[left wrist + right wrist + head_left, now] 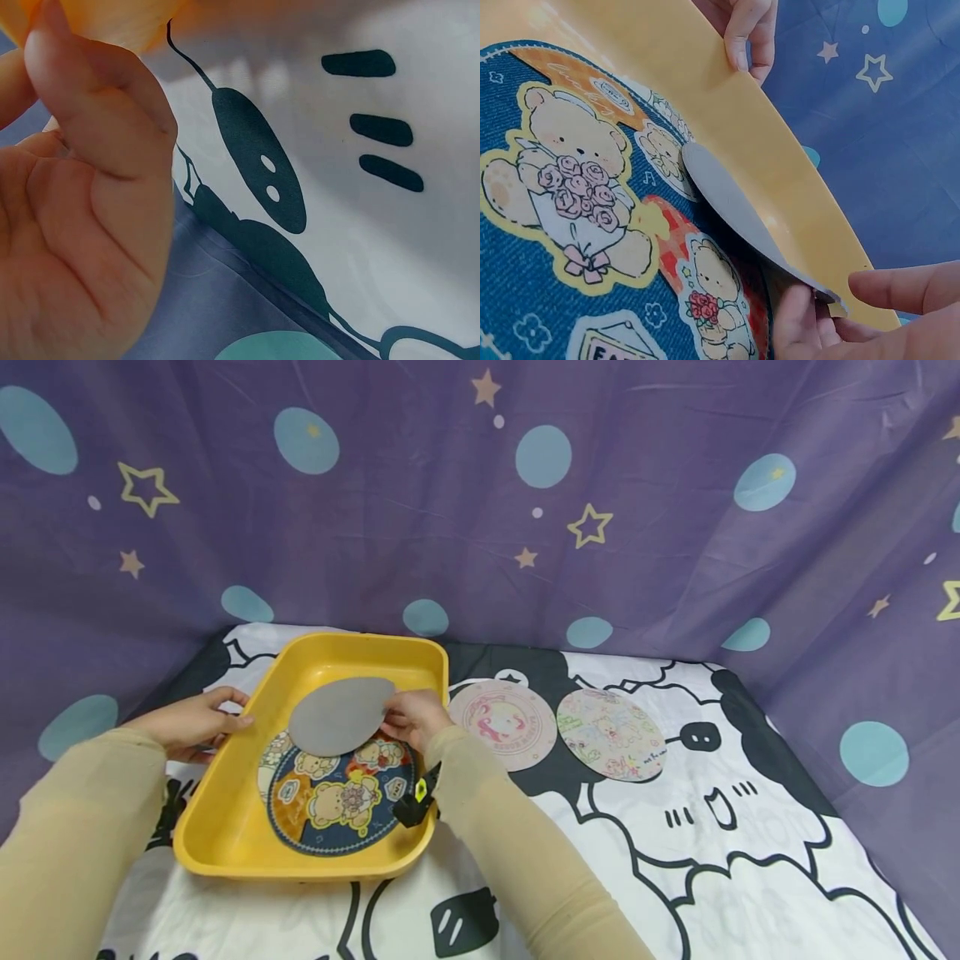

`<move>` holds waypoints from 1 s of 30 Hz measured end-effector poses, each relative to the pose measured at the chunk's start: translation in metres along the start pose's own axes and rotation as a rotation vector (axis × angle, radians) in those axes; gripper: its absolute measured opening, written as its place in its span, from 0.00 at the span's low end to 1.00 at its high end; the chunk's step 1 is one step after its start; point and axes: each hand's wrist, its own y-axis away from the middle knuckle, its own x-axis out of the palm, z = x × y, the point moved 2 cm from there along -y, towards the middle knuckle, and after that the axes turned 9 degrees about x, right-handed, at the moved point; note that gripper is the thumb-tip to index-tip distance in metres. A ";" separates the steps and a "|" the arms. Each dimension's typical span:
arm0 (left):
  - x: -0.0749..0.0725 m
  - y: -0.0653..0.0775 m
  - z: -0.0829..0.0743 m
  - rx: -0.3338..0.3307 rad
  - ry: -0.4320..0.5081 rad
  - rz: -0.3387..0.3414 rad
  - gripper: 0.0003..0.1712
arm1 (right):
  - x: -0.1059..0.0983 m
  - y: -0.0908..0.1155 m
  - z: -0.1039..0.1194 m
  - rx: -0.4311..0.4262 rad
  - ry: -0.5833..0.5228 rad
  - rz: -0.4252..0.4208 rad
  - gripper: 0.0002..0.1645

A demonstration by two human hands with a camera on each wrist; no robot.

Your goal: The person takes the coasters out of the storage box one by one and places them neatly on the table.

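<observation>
A shallow yellow tray (225,828) sits on the table (780,893) near its far left corner. The left hand (197,724) grips the tray's left rim, its thumb and fingers closed on the edge. The right hand (417,717) pinches a grey oval-looking disc (337,717) at its right edge, fingertips nearly together with the thin sheet between them. The disc is inside the tray, toward the end nearest the table's far edge; the right wrist view shows it tilted above a round blue mat (341,810) printed with bears. That mat lies in the tray, overlapping a pale patterned mat (267,756) that peeks out along its left side.

Right of the tray, along the table's far edge, lie a pink round mat (504,727) and a pale round mat (613,735) with coloured drawings, side by side. A purple curtain (660,485) with stars and blue dots hangs behind the table's far edge.
</observation>
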 end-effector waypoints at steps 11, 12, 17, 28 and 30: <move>0.003 0.000 0.002 0.014 0.009 0.004 0.30 | -0.001 0.002 -0.004 0.021 0.130 0.065 0.29; 0.003 0.000 0.002 0.015 0.011 0.006 0.29 | -0.001 0.002 -0.004 0.021 0.132 0.067 0.30; 0.003 0.000 0.003 0.010 -0.001 -0.008 0.29 | 0.001 0.001 -0.006 0.014 0.131 0.101 0.30; 0.002 0.001 0.002 0.013 -0.006 -0.012 0.29 | 0.002 0.002 -0.006 -0.003 0.167 0.095 0.31; 0.001 0.001 0.001 0.010 -0.008 -0.013 0.29 | 0.003 0.002 -0.006 -0.002 0.161 0.095 0.32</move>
